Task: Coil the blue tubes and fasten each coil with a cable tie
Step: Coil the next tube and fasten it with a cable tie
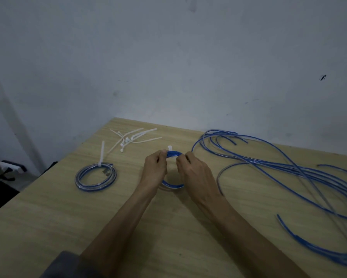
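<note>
A small coil of blue tube (173, 153) stands between my two hands over the middle of the wooden table (48, 217). My left hand (155, 167) pinches its upper left side, and my right hand (192, 169) pinches its upper right. A white cable tie (169, 147) pokes up at the top of this coil by my left fingers. The coil's lower arc (172, 186) shows between my wrists. A tied coil (96, 177) lies flat to the left, its tie tail (102, 153) sticking up.
Several loose white cable ties (132, 138) lie at the table's far left. Long uncoiled blue tubes (279, 167) sprawl over the right half of the table. A grey wall (168, 57) stands behind the table, and the table's left edge drops to a dark floor.
</note>
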`<action>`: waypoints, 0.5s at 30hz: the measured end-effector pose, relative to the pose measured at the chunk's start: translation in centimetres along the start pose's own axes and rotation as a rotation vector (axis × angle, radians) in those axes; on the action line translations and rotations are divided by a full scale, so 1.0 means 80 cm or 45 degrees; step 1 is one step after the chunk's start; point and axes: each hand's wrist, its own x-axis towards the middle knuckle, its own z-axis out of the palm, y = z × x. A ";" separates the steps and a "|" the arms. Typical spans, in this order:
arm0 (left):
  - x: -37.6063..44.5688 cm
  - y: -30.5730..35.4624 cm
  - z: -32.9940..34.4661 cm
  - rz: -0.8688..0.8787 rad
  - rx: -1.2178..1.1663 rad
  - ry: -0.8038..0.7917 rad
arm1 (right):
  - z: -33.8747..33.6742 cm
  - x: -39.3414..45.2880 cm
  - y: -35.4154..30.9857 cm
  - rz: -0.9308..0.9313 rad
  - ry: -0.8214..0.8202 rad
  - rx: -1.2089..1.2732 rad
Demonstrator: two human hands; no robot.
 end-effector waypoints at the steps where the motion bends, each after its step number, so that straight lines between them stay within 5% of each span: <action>1: -0.002 0.001 0.000 -0.003 -0.014 0.000 | 0.000 0.000 0.000 0.052 -0.003 0.077; 10: -0.011 0.006 0.001 0.089 -0.080 0.061 | -0.035 0.016 -0.004 0.393 -0.161 0.754; 15: -0.018 0.010 0.004 0.118 -0.114 0.042 | -0.043 0.018 -0.008 0.514 0.052 1.118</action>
